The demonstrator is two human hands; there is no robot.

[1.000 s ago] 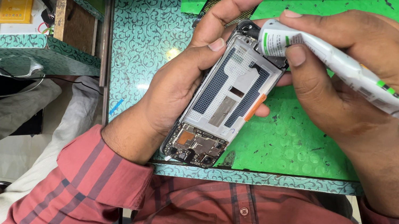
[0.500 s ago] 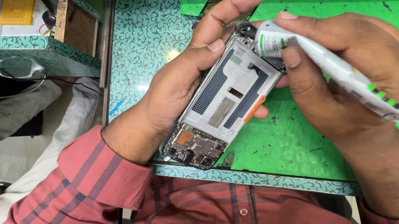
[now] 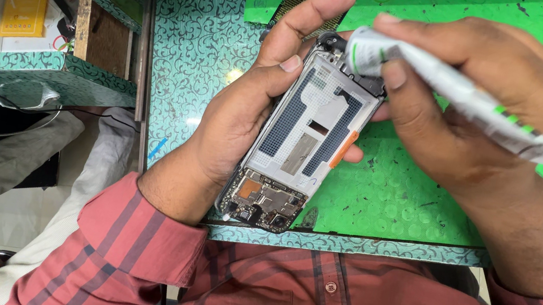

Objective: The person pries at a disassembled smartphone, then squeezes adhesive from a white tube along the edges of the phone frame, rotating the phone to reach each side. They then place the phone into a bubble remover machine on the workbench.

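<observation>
L hand [image 3: 236,121] fingers wrapped round opened black phone frame [image 3: 302,143] w/ bare circuit board, near green bench mat's [image 3: 395,203] front edge; R hand [image 3: 472,98] fingers pinching crumpled white-green squeeze tube [image 3: 458,92] at frame's top.

I have one view only, head-worn, looking steeply down and close onto the near edge of the green workbench [image 3: 193,51]; my own shirt front fills the bottom, bench far edge at top; no second view to overlap
</observation>
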